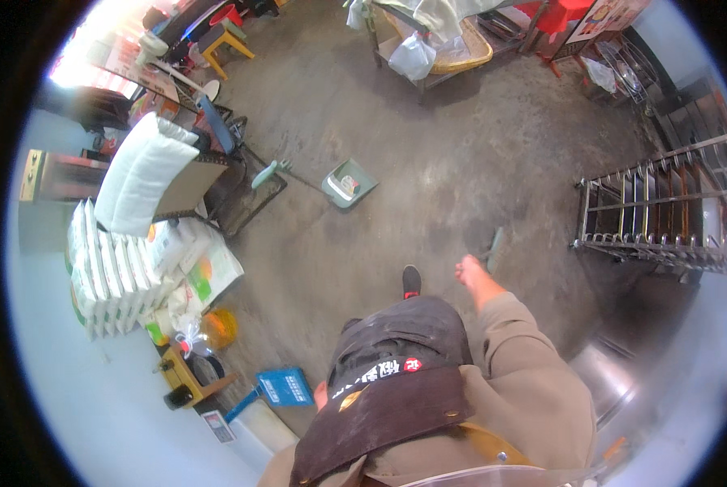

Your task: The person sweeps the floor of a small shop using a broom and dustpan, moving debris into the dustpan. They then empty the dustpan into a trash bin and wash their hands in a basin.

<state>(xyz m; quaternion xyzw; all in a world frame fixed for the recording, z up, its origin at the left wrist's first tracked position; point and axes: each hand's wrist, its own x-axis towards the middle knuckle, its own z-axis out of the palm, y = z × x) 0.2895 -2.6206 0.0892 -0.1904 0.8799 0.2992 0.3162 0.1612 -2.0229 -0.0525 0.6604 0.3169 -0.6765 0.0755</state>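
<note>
My right hand point(467, 271) reaches out low over the floor with its fingers curled closed. Just beyond it is the pale grey-green head of a broom point(496, 248) at floor level. The fist appears to hold that broom, though the handle is hidden from this angle. Only a sliver of my left hand point(321, 396) shows at the left side of my dark apron point(400, 345), and its fingers are hidden. Farther ahead, a grey-green dustpan point(362, 185) lies on the floor with a small whitish item in it. Its thin handle runs toward the folding chair on the left.
A folding chair point(221, 134) with a white cushion point(140, 178) stands left, beside stacked white sacks point(107, 272). A blue platform scale point(284, 387) and a jug of yellow oil point(219, 329) are near left. A metal tray rack point(623, 207) stands right; a table point(375, 36) is ahead.
</note>
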